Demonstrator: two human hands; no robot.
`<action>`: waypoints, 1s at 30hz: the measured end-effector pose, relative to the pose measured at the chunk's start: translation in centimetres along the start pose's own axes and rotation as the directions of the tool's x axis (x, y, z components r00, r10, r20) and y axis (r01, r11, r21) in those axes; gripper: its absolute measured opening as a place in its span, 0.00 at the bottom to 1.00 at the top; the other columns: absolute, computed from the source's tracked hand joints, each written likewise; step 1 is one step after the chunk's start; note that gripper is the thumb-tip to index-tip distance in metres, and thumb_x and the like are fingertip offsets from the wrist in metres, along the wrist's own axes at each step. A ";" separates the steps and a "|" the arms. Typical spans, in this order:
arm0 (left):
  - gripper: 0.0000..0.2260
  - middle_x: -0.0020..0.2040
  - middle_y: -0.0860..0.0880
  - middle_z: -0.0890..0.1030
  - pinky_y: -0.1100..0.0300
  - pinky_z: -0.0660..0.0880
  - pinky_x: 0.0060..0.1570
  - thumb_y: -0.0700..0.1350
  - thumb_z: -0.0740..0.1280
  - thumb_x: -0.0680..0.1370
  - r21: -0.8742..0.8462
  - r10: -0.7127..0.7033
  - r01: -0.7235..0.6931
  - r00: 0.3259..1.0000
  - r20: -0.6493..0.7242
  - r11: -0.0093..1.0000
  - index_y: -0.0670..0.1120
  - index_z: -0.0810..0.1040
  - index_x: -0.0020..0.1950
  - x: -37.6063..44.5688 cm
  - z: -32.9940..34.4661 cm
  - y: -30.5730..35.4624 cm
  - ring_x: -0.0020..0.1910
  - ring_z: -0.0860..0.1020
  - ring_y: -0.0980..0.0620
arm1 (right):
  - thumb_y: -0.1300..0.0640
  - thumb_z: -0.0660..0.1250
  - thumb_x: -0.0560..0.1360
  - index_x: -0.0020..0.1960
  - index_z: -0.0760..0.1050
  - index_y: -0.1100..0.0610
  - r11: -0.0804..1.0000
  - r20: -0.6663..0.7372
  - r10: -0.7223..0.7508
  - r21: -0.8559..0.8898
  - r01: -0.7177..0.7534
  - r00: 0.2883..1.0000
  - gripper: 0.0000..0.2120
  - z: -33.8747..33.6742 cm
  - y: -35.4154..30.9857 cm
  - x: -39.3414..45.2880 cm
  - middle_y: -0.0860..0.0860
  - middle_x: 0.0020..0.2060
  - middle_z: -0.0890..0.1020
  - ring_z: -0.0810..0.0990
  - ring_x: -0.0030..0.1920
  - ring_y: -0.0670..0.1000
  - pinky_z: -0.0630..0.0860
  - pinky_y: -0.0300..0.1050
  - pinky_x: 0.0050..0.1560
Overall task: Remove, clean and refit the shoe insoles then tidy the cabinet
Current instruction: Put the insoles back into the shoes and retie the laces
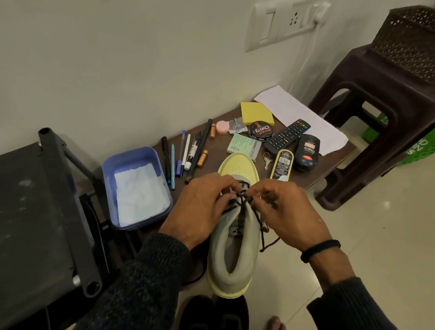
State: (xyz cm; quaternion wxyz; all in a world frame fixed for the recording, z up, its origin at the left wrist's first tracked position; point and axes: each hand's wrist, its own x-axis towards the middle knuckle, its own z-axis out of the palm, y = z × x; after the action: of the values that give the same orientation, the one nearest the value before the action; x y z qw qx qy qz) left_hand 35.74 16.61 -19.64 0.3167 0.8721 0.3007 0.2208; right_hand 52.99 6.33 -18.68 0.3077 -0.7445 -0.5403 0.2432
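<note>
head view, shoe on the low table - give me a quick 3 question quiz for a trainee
1. True or false: both hands are working on the black laces of the pale shoe.
2. What lies inside the blue tub? A) pens B) a folded white cloth C) a key
3. Fill in: the remote control lies partly on a sheet of white ____.

Key
1. True: the left hand and right hand both pinch the laces over the shoe's tongue.
2. B: the white cloth sits in the tub; the pens lie beside it on the table.
3. paper.
</note>
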 end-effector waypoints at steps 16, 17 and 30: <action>0.07 0.46 0.57 0.81 0.58 0.80 0.48 0.42 0.67 0.81 -0.076 -0.091 0.089 0.996 -0.017 0.993 0.53 0.80 0.55 0.3 -0.3 -0.2 0.44 0.80 0.60 | 0.55 0.68 0.80 0.53 0.80 0.47 0.995 -0.124 -0.087 -0.054 0.080 0.989 0.05 0.7 0.4 0.6 0.42 0.45 0.82 0.81 0.43 0.43 0.82 0.44 0.45; 0.06 0.46 0.56 0.81 0.57 0.80 0.49 0.42 0.67 0.81 -0.042 -0.084 0.083 0.996 -0.032 0.996 0.52 0.80 0.54 0.4 0.0 -0.2 0.45 0.79 0.60 | 0.55 0.68 0.80 0.52 0.81 0.48 0.987 -0.131 -0.132 -0.114 0.117 0.983 0.04 0.9 0.3 0.8 0.42 0.45 0.81 0.80 0.44 0.43 0.81 0.45 0.46; 0.02 0.48 0.51 0.75 0.56 0.74 0.42 0.43 0.66 0.82 0.294 0.131 -0.126 0.991 0.000 0.947 0.48 0.74 0.53 1.9 1.7 0.1 0.42 0.73 0.53 | 0.64 0.60 0.82 0.49 0.70 0.56 0.959 -0.099 -0.207 -0.216 0.182 0.973 0.05 1.3 0.5 0.5 0.49 0.44 0.74 0.70 0.42 0.48 0.70 0.45 0.43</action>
State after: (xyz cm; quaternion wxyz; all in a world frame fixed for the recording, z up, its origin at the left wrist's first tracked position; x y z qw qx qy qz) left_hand 38.15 17.11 -20.35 0.1658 0.9249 0.2758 0.2023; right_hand 52.56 6.91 -19.93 0.2835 -0.7290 -0.6135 0.1090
